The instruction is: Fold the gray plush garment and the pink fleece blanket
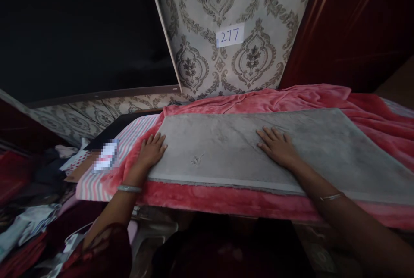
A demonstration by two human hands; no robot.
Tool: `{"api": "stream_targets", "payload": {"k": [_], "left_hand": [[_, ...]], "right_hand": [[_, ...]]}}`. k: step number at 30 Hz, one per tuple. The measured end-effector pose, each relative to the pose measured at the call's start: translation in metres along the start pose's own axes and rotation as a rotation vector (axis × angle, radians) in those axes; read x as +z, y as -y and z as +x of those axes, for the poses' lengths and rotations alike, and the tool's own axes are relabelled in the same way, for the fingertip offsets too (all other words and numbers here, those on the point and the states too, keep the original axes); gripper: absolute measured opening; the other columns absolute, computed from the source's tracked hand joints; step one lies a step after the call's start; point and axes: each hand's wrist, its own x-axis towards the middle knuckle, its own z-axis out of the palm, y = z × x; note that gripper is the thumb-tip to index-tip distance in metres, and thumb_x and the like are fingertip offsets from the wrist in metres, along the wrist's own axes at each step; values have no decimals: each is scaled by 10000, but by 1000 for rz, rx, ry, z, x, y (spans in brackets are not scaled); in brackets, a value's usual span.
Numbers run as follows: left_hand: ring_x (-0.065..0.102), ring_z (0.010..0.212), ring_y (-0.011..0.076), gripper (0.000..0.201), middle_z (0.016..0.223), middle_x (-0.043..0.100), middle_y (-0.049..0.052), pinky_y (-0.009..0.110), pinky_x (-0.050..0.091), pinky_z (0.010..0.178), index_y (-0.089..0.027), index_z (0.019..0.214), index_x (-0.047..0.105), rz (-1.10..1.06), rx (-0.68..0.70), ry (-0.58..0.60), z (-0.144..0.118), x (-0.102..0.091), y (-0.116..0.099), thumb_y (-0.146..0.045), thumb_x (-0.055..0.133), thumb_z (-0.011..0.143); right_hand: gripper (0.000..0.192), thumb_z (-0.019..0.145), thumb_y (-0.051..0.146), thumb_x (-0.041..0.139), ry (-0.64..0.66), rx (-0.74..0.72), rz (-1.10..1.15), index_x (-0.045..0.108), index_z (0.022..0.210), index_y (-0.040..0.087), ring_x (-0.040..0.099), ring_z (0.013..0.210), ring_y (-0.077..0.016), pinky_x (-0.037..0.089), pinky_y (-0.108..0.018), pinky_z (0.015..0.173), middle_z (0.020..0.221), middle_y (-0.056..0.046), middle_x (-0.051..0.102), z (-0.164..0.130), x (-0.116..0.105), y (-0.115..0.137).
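A long grey plush cloth [207, 140] lies spread in a flat rectangle over a pink fleece blanket [207, 198]. At its left end, my left hand [152, 149] rests palm down with fingers spread, partly across the cloth's edge and the pink fabric. My right hand [278, 145] lies flat near the middle of the grey cloth, fingers apart, close to a diagonal crease. A small puckered mark shows on the cloth between the hands, nearer its front edge. Neither hand grips anything.
Striped fabric [139, 129] sticks out beneath the blanket on the left, with a blurred white item on it. A large dark television screen [84, 32] hangs behind. Piled clothes [35, 222] lie at lower left. A paper marked 277 [230, 35] is on the patterned wall.
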Motion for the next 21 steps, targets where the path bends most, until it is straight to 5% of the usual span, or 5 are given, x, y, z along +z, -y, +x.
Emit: {"api": "stream_targets", "payload": {"k": [2,6,10,16,21], "left_hand": [[206,1537,391,572,1648,301,178,648,169,1214,-98,1523,415,0,42,-13,-5,-6,-28,-385,327,1035],[186,1561,270,628,1681,248,99,526,156,1259,-219,1588,309,-61,295,38,-12,-6,-98,-484,392,1024],[132,1569,310,729,1694,177,128,591,135,1249,-225,1617,239,-108,506,69,-12,4,-151,-553,438,997],[87,1572,337,693,1702,149,93,652,94,1233,-286,1612,262,-77,538,44,-11,25,-163,-553,440,997],[141,1565,341,664,1695,189,73,640,132,1232,-308,1600,300,-71,545,-33,-3,33,-156,-544,431,993]], "right_hand": [[613,1033,513,263,12,17,20,335,1596,283,244,1522,-356,266,-638,1167,1662,-97,290,-2,-5,5],[619,1030,531,285,-3,-101,71,324,1600,292,223,1528,-366,275,-650,1154,1671,-104,262,-11,-11,34],[640,1023,557,311,25,-246,105,301,1609,300,177,1543,-355,234,-642,1177,1685,-88,219,-19,-5,73],[631,1024,541,356,99,-233,118,284,1613,325,96,1560,-340,142,-644,1207,1700,-57,140,-25,-5,93],[618,1031,505,379,120,-249,192,300,1610,302,135,1557,-322,182,-596,1215,1694,-75,164,-13,-26,74]]}}
